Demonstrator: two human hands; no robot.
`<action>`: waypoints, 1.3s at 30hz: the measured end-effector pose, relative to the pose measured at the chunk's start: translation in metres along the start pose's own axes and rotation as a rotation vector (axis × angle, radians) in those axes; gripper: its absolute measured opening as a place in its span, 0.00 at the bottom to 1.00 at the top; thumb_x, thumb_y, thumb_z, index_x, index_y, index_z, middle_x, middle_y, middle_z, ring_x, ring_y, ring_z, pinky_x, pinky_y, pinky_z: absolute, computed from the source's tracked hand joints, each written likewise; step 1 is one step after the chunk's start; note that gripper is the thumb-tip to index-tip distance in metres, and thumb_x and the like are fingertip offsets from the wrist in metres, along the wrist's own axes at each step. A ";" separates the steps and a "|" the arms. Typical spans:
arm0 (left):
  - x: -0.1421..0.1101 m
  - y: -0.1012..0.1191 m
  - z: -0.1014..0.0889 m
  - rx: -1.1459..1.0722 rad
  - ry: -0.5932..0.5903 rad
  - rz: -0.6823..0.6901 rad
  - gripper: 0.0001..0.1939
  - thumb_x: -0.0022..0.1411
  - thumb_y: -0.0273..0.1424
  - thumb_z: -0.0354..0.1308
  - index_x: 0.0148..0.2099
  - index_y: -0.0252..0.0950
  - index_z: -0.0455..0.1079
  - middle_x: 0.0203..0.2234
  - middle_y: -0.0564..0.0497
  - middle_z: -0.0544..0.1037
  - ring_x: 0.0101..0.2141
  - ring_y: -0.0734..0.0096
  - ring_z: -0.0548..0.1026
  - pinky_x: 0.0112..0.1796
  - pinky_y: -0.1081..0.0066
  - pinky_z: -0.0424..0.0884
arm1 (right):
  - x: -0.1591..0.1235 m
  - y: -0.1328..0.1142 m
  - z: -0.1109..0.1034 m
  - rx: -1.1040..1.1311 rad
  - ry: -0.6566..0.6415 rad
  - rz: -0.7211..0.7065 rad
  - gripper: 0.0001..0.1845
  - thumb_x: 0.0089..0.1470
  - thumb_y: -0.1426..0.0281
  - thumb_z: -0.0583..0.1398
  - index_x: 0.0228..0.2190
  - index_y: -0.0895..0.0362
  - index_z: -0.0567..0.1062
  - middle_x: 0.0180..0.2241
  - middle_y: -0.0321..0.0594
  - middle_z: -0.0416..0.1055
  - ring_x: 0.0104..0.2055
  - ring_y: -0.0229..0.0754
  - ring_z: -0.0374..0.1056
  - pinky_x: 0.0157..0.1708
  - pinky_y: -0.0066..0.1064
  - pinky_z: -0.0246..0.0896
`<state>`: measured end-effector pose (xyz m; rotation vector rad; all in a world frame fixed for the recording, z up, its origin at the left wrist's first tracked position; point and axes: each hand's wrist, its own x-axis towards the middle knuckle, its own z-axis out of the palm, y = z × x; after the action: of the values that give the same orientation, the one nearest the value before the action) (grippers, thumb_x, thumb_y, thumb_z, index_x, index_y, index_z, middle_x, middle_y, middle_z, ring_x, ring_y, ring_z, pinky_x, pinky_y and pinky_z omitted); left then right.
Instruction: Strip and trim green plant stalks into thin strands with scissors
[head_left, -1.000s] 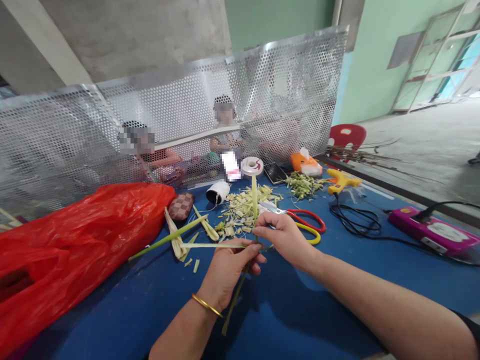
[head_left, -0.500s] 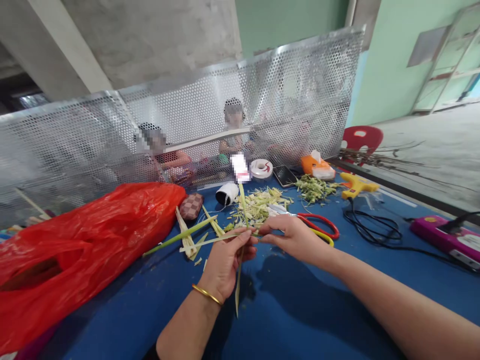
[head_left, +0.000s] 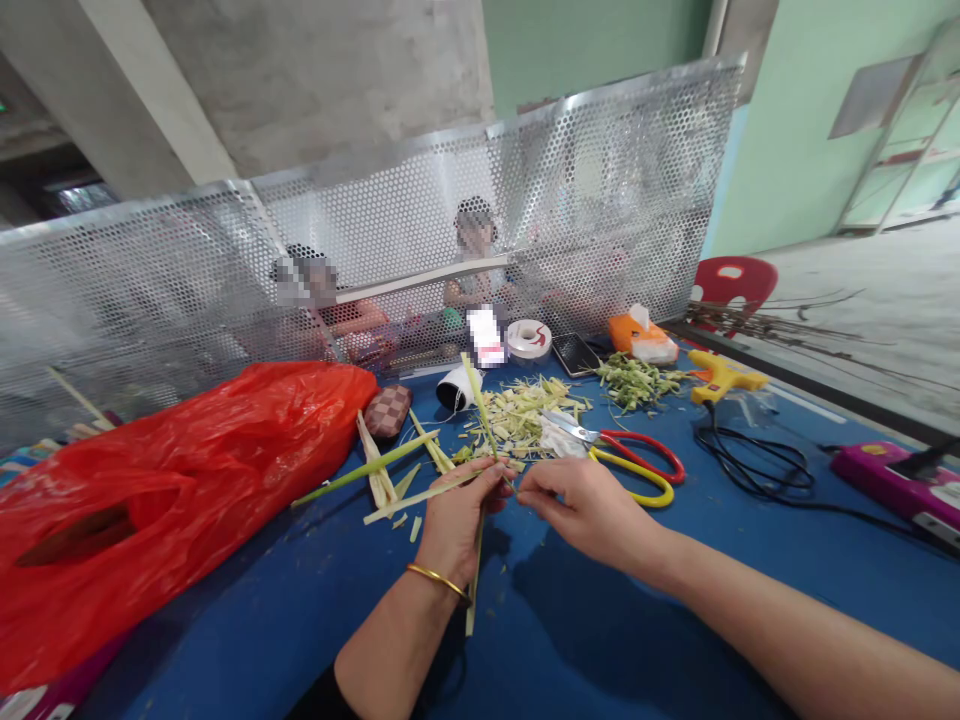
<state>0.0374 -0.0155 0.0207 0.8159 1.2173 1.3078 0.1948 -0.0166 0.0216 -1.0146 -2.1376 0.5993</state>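
Pale green plant strips [head_left: 420, 498] cross between the thumb and fingers of my left hand [head_left: 454, 520], which is closed on them. One strip points left, another stands up and away, and a third hangs below the hand. My right hand [head_left: 589, 505] pinches a thin end just right of the crossing; its fingertips nearly meet the left ones. Scissors [head_left: 637, 482] with red and yellow handles lie beyond the right hand, by a heap of cut plant bits [head_left: 525, 410]. A longer green stalk [head_left: 360, 470] rests left of the hands.
A red plastic bag [head_left: 187, 450] fills the left side of the blue table. A checkered pouch [head_left: 388, 410], thread spool [head_left: 457, 388], ribbon roll [head_left: 529, 340], phone [head_left: 576, 355], tissue pack [head_left: 643, 335], yellow glue gun [head_left: 724, 378] and purple power strip [head_left: 896, 482] lie around. People sit behind the perforated screen [head_left: 397, 230].
The view has shifted a little. My right hand has drawn slightly lower with its pinched end, uncovering more of the scissors. The upright strip leans further left at its top.
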 end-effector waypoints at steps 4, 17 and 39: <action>0.003 0.012 -0.005 -0.078 0.019 -0.087 0.10 0.47 0.25 0.68 0.36 0.32 0.77 0.28 0.47 0.81 0.23 0.77 0.75 0.24 0.80 0.69 | 0.006 0.010 -0.011 0.284 -0.044 0.222 0.21 0.59 0.60 0.52 0.23 0.56 0.75 0.21 0.38 0.73 0.23 0.39 0.66 0.24 0.29 0.57; -0.014 0.003 0.002 0.121 -0.183 -0.148 0.07 0.46 0.28 0.66 0.30 0.29 0.77 0.22 0.47 0.79 0.19 0.78 0.72 0.21 0.80 0.64 | 0.012 0.016 -0.007 0.548 0.064 0.261 0.12 0.48 0.61 0.62 0.28 0.57 0.76 0.24 0.35 0.71 0.25 0.36 0.63 0.26 0.29 0.59; -0.013 0.001 0.004 0.043 -0.243 -0.299 0.11 0.54 0.33 0.63 0.35 0.29 0.77 0.32 0.41 0.81 0.26 0.73 0.77 0.27 0.77 0.71 | 0.014 0.024 -0.009 0.753 0.427 0.374 0.17 0.46 0.58 0.64 0.20 0.58 0.70 0.18 0.33 0.67 0.19 0.33 0.61 0.21 0.26 0.58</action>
<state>0.0425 -0.0275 0.0255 0.7650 1.1258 0.9156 0.2064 0.0103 0.0170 -0.9814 -1.1907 1.1365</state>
